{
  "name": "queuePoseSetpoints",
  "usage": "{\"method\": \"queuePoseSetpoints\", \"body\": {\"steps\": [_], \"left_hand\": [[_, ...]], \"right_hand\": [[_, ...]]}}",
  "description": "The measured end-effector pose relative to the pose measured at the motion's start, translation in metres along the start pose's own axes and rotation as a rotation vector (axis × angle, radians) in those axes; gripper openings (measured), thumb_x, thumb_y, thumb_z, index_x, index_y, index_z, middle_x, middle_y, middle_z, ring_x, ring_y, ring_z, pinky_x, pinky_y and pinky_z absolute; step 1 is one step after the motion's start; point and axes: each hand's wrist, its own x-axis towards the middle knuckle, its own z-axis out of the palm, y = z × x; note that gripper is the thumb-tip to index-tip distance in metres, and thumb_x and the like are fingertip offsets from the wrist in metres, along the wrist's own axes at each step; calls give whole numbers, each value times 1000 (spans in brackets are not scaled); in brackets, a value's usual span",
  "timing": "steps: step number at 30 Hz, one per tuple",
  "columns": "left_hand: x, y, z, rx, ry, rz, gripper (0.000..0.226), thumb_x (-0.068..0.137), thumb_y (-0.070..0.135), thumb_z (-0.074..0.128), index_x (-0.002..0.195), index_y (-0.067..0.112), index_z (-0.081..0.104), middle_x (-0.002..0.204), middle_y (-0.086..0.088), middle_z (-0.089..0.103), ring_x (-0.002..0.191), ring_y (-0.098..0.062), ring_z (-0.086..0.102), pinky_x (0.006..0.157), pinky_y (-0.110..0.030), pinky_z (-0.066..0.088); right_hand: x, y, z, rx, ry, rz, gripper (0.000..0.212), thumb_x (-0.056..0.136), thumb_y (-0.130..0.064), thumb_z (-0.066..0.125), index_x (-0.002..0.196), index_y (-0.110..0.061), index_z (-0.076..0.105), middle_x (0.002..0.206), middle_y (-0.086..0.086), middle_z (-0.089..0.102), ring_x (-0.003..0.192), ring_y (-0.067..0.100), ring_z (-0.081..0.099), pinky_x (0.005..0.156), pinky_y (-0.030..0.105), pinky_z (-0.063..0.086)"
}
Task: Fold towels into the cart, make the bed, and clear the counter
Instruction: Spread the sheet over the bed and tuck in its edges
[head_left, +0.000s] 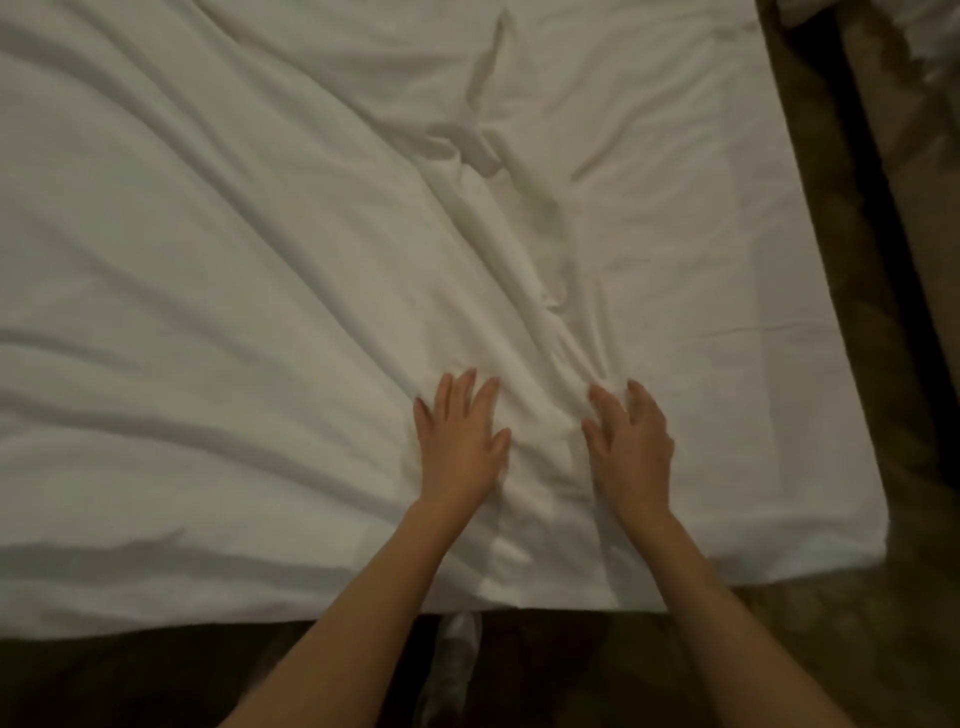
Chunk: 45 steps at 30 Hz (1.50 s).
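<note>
A white, soft, creased cotton bed sheet (260, 260) is seen spread over the bed, filling most of the view from the near edge to the far edge; its right-hand border is seen running along a dark patterned carpet floor (883, 364); the cloth is judged light, limp and yielding, unlikely to slip once pressed, and liable to bunch wherever it is pushed; long folds are seen fanning out from the near middle, and a raised, puckered ridge (519, 234) is seen running from between the hands towards the far side; it is judged that the ridge is best dealt with by flat palms swept outward to either side, or by a hold taken at the near hem and drawn taut; the left hand (460, 441) is laid palm down on the sheet with fingers straight and spread, nothing being gripped; the right hand (631, 447) is likewise laid on the sheet just beside the ridge, its fingers extended and slightly arched, nothing being held; both bare forearms are seen reaching forward from the lower edge, roughly parallel and converging a little; a pale shoe (457, 654) is made out on the floor below the near hem; the bed-making step is judged in hand and unfinished; towels, cart and counter are not in view.
</note>
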Motion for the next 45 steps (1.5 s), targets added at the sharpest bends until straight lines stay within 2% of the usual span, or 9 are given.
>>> {"method": "queuePoseSetpoints", "body": {"steps": [3, 7, 11, 14, 18, 23, 29, 37, 45], "left_hand": [[-13, 17, 26, 16, -26, -12, 68, 96, 47, 41, 151, 31, 6, 160, 5, -1, 146, -20, -10, 113, -52, -10], [-24, 28, 40, 94, -103, -39, 75, 94, 55, 37, 150, 31, -6, 159, 6, -11, 144, -22, -19, 110, -58, -13], [-6, 62, 17, 118, -55, -8, 70, 97, 49, 37, 152, 25, 0, 160, 2, -8, 145, -22, -17, 110, -58, -12], [12, 99, -1, 126, -26, 82, 65, 97, 40, 41, 151, 19, 13, 160, -2, 3, 147, -22, -5, 115, -50, -5], [33, 161, -24, -92, -94, 93, 55, 95, 30, 45, 147, 18, 28, 149, -6, 35, 134, -24, 35, 107, -36, 30], [68, 274, -32, -163, 8, 91, 50, 94, 24, 46, 142, 20, 35, 142, -3, 43, 126, -21, 43, 96, -35, 39], [98, 399, -19, -303, 148, -124, 53, 92, 22, 50, 143, 17, 35, 143, -5, 41, 129, -22, 41, 100, -36, 37], [159, 496, 2, -374, 396, -334, 56, 90, 23, 53, 143, 17, 36, 143, -7, 43, 129, -24, 40, 104, -39, 36], [299, 517, -3, -263, 444, -480, 57, 91, 26, 51, 145, 16, 32, 150, -8, 33, 141, -27, 24, 114, -49, 21]], "right_hand": [[-5, 29, -9, 82, 60, 106, 38, 94, -23, 55, 133, -22, 53, 140, 15, 35, 124, 33, 36, 101, 40, 32], [-11, 41, -12, 258, -45, 49, 41, 95, -10, 52, 136, -15, 47, 130, 13, 34, 113, 27, 43, 94, 21, 33], [3, 37, -33, 84, -64, 3, 48, 97, -20, 49, 143, -18, 38, 145, 11, 33, 130, 28, 34, 103, 38, 33], [16, 40, -61, -6, -50, -21, 51, 99, -30, 45, 146, -17, 32, 154, 9, 25, 142, 26, 21, 113, 41, 21], [51, 58, -118, -91, -86, -62, 53, 101, -36, 35, 149, -17, 22, 159, 2, 13, 147, 18, 6, 117, 40, 4], [109, 102, -209, -127, -65, -121, 55, 101, -42, 32, 150, -21, 19, 160, -1, 8, 147, 16, 2, 118, 45, 2], [198, 155, -304, -159, -113, -311, 57, 101, -44, 32, 151, -21, 17, 160, -1, 6, 147, 17, 4, 117, 45, 5], [284, 210, -381, -116, -177, -505, 55, 101, -43, 32, 150, -23, 18, 160, -3, 9, 147, 16, 2, 117, 44, 0], [427, 192, -386, -237, -239, -670, 58, 100, -45, 33, 150, -22, 17, 160, -3, 8, 147, 17, 1, 118, 46, 1]]}}
